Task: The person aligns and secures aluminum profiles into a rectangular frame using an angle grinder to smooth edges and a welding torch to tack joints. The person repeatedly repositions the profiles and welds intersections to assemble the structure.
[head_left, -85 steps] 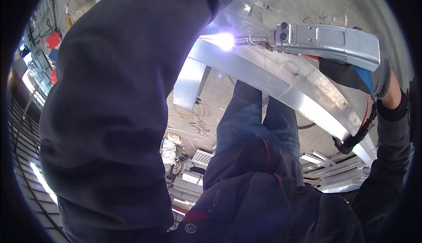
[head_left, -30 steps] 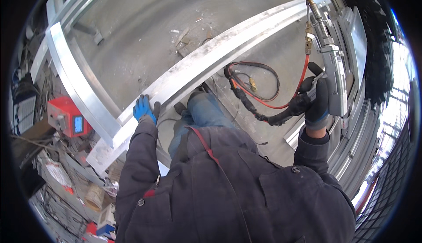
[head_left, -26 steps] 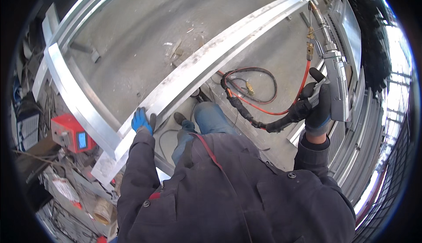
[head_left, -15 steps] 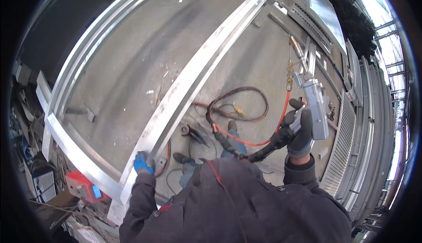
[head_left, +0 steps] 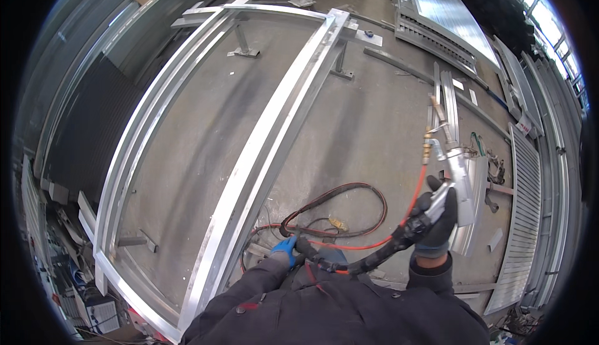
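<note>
In my right hand (head_left: 437, 217), wearing a dark glove, I grip the handle of a silver welding gun (head_left: 460, 182). Its narrow nozzle points away from me, up the view. An orange hose (head_left: 419, 189) with brass fittings runs beside the gun. From the handle a thick black-wrapped cable (head_left: 359, 265) sags across my front. My left hand (head_left: 286, 251), in a blue glove, closes on this cable near my body; the fingertips are partly hidden. To its left stretches a long aluminium frame (head_left: 249, 164) of bright parallel bars, out of that hand's grasp.
A looped hose (head_left: 380, 211) lies on the grey floor (head_left: 368, 126) ahead of me. The frame rests on metal stands (head_left: 244, 51). On the right are slatted panels (head_left: 521, 201) and metal profiles (head_left: 446, 104). Stacked panels (head_left: 443, 14) stand farther off.
My left hand has left the aluminium bar and moved right to the cable. The view has shifted, showing more of the frame's far end. My right hand still holds the welding gun.
</note>
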{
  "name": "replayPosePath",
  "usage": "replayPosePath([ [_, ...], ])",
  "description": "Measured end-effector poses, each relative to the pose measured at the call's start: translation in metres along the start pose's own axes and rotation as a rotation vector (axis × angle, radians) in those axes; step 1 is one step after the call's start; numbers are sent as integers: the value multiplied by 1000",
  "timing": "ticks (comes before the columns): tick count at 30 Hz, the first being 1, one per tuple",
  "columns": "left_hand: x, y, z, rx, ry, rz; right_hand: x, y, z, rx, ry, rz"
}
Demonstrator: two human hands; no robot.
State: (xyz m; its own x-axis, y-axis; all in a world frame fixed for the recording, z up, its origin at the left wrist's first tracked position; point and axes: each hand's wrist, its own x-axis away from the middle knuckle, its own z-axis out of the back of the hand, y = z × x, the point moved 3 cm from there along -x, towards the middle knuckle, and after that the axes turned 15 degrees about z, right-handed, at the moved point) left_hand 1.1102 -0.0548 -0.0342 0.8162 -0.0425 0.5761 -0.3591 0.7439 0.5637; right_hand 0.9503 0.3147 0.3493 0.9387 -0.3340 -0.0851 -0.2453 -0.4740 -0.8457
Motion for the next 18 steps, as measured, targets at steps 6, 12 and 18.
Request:
replayPosePath([
  [6,-156,184,49,112,21,-79,-140,-101,50,9,187,280],
  [12,-304,358,154,403,60,-265,-267,-172,12,101,148,557],
  [18,-456,473,259,543,1,-499,-390,-163,-52,299,299,774],
])
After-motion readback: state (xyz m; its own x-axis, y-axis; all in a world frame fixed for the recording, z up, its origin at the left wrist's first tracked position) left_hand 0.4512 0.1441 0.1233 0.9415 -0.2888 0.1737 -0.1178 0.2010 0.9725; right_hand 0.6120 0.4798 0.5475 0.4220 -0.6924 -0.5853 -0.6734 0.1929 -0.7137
